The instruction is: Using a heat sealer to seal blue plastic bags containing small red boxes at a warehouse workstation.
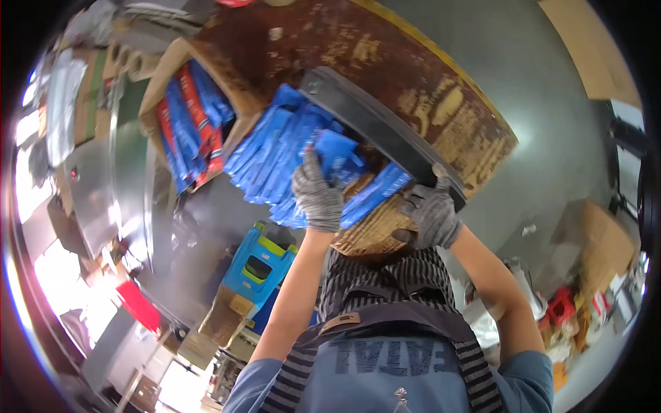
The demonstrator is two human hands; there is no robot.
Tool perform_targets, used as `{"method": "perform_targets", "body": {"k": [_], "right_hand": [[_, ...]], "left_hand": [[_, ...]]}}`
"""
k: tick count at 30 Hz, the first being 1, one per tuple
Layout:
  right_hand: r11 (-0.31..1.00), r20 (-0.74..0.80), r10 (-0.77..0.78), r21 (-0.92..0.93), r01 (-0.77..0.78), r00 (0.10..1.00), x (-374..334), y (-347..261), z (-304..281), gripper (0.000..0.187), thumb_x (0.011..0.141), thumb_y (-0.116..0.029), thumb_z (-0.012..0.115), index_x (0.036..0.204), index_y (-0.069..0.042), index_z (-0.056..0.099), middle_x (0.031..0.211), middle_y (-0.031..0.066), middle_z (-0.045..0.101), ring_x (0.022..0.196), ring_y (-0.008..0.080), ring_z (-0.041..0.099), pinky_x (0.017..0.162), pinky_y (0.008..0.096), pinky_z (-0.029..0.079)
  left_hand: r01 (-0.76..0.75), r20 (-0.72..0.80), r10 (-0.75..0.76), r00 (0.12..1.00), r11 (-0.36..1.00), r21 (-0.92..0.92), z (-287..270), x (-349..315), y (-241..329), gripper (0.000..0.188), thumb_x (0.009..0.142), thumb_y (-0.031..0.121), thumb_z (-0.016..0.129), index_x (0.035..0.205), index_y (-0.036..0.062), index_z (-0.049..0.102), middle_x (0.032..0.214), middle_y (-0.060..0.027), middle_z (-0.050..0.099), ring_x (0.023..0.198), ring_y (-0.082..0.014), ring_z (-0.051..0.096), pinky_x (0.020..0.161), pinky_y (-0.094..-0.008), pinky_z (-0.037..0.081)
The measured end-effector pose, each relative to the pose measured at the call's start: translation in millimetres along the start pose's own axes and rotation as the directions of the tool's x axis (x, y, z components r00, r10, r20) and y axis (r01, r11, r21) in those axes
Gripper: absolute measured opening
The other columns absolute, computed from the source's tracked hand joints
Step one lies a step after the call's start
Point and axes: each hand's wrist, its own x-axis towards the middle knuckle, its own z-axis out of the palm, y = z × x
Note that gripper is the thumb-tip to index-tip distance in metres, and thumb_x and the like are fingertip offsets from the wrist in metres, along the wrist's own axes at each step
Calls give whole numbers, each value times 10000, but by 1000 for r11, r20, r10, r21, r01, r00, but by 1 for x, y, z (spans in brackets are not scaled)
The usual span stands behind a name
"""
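Observation:
Both of my hands wear grey knit gloves. My left hand point(317, 198) is curled over a pile of blue flat packets point(275, 155) and grips the nearest ones. The packets lie in a long black tray point(372, 120) on a worn brown wooden table point(385, 55). My right hand point(431, 215) is closed around the near end of the black tray, at the table's edge. Part of the pile is hidden under my left hand and behind the tray's rim.
An open cardboard box point(160, 86) with blue and red packets stands left of the tray. A blue plastic stool point(261, 265) sits below the table on the grey floor. Far right are a cardboard box point(606, 244) and a red stool point(561, 303).

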Motion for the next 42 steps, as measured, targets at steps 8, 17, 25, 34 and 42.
{"method": "perform_targets", "body": {"k": [8, 17, 25, 34, 42], "right_hand": [[977, -254, -214, -66, 204, 943, 2, -7, -15, 555, 725, -625, 607, 806, -79, 659, 793, 38, 624, 914, 205, 587, 1065, 681, 109], [979, -224, -194, -105, 174, 955, 7, -14, -21, 504, 686, -566, 648, 725, -64, 669, 722, 49, 635, 782, 253, 614, 1080, 668, 118], [982, -153, -153, -129, 134, 976, 6, -8, -13, 563, 693, -624, 605, 747, -69, 685, 781, 53, 648, 848, 237, 613, 1082, 687, 80], [986, -183, -162, -65, 152, 970, 4, -9, -23, 489, 715, -579, 635, 796, -98, 674, 842, 45, 640, 860, 210, 606, 1077, 663, 111], [992, -81, -122, -20, 121, 989, 2, -1, -15, 458, 725, -571, 647, 757, -115, 671, 741, 25, 576, 808, 205, 602, 1093, 675, 60]], "left_hand": [[-208, -408, 298, 863, 945, 251, -82, 60, -64, 420, 806, 164, 620, 1223, 129, 584, 1226, -146, 527, 1168, -356, 435, 1004, -511, 352], [-565, 291, 498, 817, 590, 577, -184, 205, -218, 422, 744, 73, 606, 1141, 212, 649, 1373, -68, 478, 1316, -280, 421, 1082, -453, 328], [-717, 689, 232, 686, 374, 588, -208, 229, -169, 302, 686, 142, 630, 983, 172, 674, 1095, -35, 618, 1184, -262, 492, 1059, -455, 323], [-273, -60, 270, 961, 890, -366, -327, 143, -81, 123, 850, 31, 649, 970, 35, 623, 1053, -110, 669, 1007, -215, 630, 904, -320, 473], [678, 859, 59, 509, 587, -442, -131, 23, 14, 468, 728, 96, 800, 1141, 44, 586, 928, -14, 605, 820, -118, 594, 780, -286, 491]]}}
